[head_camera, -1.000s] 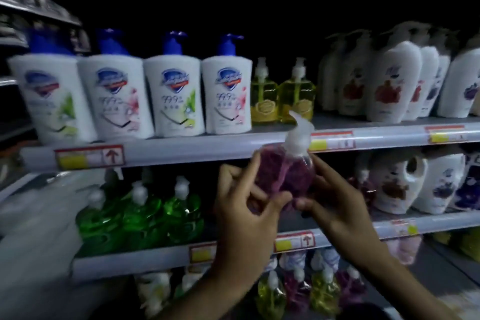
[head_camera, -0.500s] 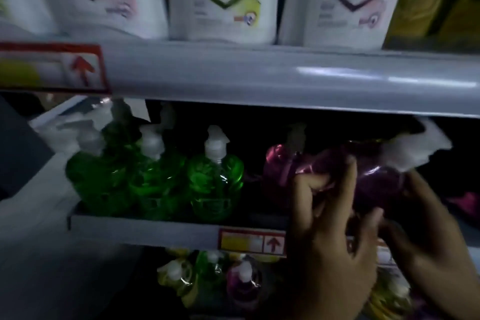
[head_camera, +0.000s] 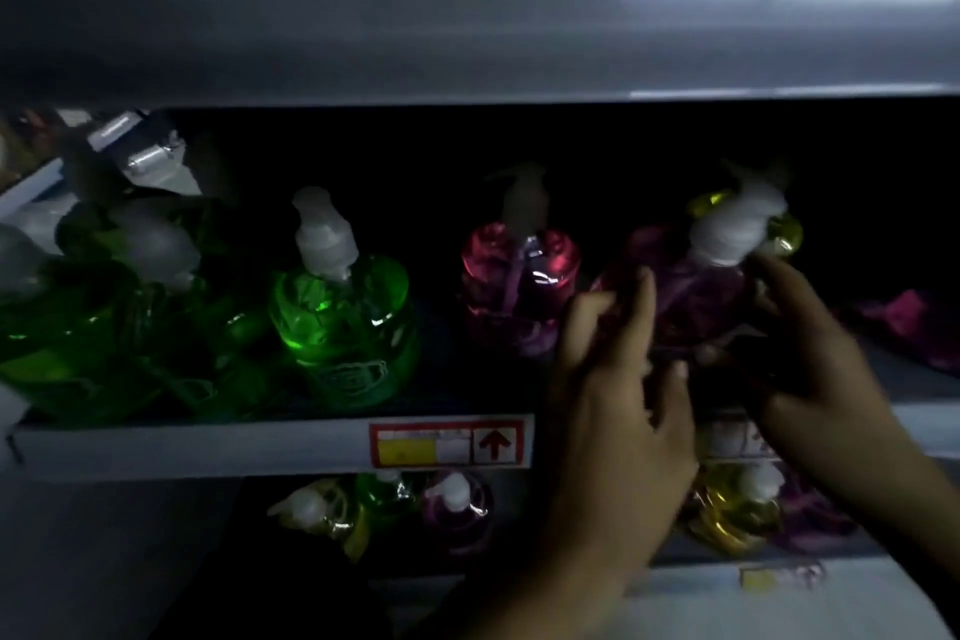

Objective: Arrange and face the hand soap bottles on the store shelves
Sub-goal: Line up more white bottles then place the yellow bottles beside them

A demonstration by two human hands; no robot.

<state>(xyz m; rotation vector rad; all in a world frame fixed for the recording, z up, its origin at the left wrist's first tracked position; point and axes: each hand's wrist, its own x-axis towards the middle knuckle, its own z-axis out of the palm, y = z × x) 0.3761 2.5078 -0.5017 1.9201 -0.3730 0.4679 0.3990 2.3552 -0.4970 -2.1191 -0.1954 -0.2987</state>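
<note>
1. A purple bottle is gripped between both hands on the middle shelf, right of centre, its white pump tilted to the right.
2. The left hand is closed on the bottle's left side, fingers up and thumb at the front; the right hand is closed on its right side just below the pump.
3. Just left of the held bottle a pink bottle stands upright, and farther left a green bottle stands near the shelf edge, with more green ones crowded at the far left.
4. A yellow bottle is partly hidden behind the pump.
5. A price tag is fixed to the shelf edge just left of the left hand.
6. Bottles on the lower shelf are partly covered by the forearms; the base of the held bottle is blurred and dark.
</note>
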